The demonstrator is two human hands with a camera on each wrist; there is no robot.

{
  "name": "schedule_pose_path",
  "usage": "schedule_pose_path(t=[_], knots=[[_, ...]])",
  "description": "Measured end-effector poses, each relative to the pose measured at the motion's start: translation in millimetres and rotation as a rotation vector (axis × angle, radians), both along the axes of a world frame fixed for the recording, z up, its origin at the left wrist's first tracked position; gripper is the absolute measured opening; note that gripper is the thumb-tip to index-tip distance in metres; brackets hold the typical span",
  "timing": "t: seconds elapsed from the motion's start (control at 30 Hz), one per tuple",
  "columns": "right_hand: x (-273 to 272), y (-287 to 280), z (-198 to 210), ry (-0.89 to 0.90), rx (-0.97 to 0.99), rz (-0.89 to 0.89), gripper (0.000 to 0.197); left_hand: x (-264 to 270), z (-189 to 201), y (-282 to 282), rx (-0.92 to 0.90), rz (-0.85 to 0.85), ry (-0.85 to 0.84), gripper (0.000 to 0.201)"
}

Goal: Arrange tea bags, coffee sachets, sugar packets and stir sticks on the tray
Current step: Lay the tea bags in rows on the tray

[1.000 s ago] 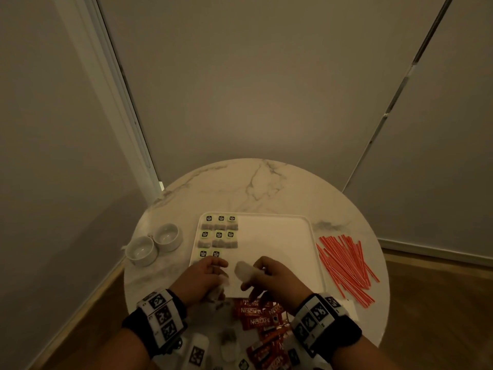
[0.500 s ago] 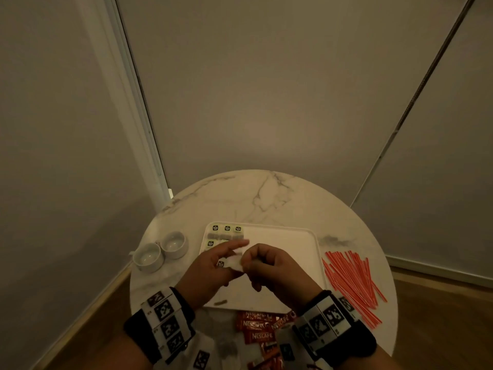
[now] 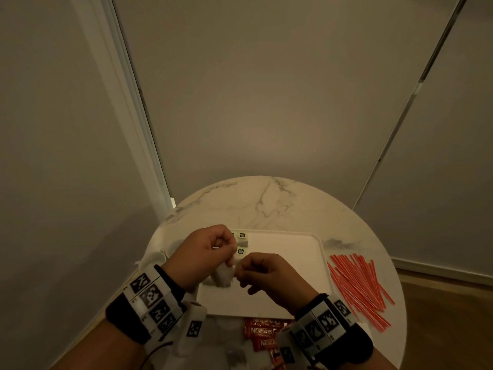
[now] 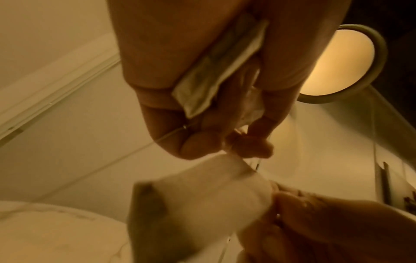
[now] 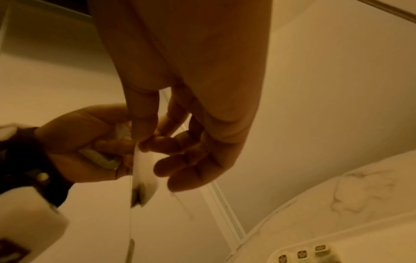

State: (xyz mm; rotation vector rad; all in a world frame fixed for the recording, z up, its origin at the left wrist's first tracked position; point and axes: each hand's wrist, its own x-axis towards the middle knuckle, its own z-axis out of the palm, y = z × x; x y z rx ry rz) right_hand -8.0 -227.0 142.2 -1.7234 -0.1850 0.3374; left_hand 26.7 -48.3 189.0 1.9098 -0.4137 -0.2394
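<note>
Nearest the person, red coffee sachets (image 3: 262,331) lie on the table (image 3: 293,204) just short of the tray (image 3: 288,252), seemingly waiting their turn. Above the tray's near left part, both hands meet over one tea bag (image 3: 223,275): the left hand (image 3: 206,253) is curled, with a second flat tea bag (image 4: 216,71) tucked against its palm, and its fingertips pinch the hanging bag's top, while the right hand (image 3: 264,273) pinches its side or string, probably to untangle it before laying it down. Beyond the hands, tea bags (image 3: 241,243) already sit in rows at the tray's far left corner, so the free one likely joins them. Stir sticks (image 3: 360,287) lie piled right of the tray, not yet arranged.
</note>
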Motion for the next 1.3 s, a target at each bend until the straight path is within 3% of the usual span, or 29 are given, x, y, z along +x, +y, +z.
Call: schedule_pose_path(t=[0.1,0.2,0.3,0.53,1.03,1.17,1.3], knots=[[-0.1,6.4,7.9,-0.047,0.009,-0.04,0.005,1.9,9.7,0.3,0.021,0.01,-0.019,0.009],[1.5,9.6,11.5,-0.109,0.041,-0.12,0.022,1.3,21.5,0.5,0.022,-0.011,-0.03,0.009],[3.5,11.8,13.7,-0.142,0.081,-0.056,0.018,-1.0,30.4,-1.2,0.033,-0.029,-0.062,0.009],[1.0,7.4,24.4,-0.067,0.45,0.004,0.008,-0.1,33.7,6.4,0.007,0.049,-0.035,0.008],[-3.9,7.8,30.0,-0.018,0.325,0.029,0.003,-0.7,39.8,7.4,-0.006,0.095,0.016,0.011],[-1.1,8.7,26.0,0.049,0.199,-0.015,0.014,-2.7,39.6,4.7,0.029,0.113,-0.007,0.009],[1.5,7.2,29.0,0.182,0.281,-0.116,0.024,-16.8,38.5,-2.8,0.02,0.029,0.027,0.01]])
